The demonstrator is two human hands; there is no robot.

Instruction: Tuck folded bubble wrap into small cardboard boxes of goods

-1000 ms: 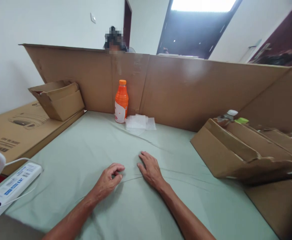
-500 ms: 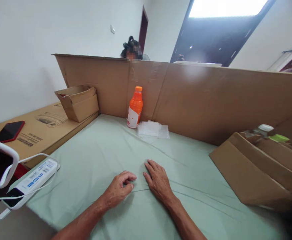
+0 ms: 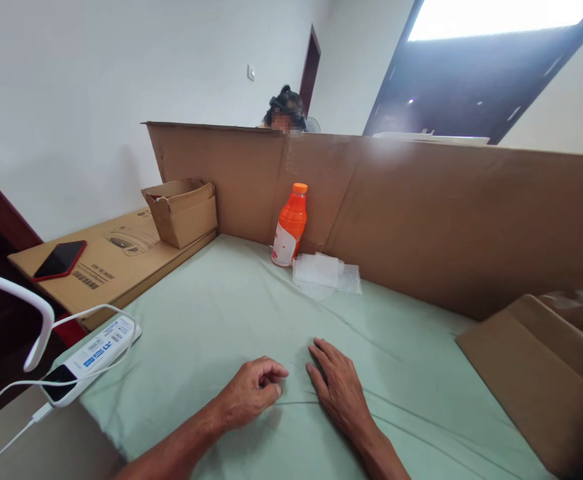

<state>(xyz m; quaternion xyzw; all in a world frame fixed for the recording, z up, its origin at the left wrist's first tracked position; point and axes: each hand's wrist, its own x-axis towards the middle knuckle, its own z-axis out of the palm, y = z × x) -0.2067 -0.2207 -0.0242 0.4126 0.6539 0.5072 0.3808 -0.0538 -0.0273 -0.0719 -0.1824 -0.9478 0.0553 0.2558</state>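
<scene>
My left hand (image 3: 251, 393) rests on the pale green cloth (image 3: 211, 313) with its fingers curled in toward the thumb; nothing shows inside them. Just to its right, my right hand (image 3: 338, 387) lies flat on the cloth, fingers stretched forward and holding nothing. The two hands are a few centimetres apart. Farther back, an orange bottle (image 3: 289, 225) stands upright against the cardboard wall (image 3: 421, 207), with a stack of clear plastic bags (image 3: 324, 272) beside it.
An open small cardboard box (image 3: 181, 210) sits on a long flat carton (image 3: 116, 257) at left, with a red phone (image 3: 60, 260). A white power strip (image 3: 94, 350) with cables lies at the cloth's left edge. A cardboard box (image 3: 541, 373) is at right. A person sits behind the wall.
The view has swung to the left, so everything sits farther right in the picture and the box at right is partly cut off. Both hands stay in the same pose on the cloth.
</scene>
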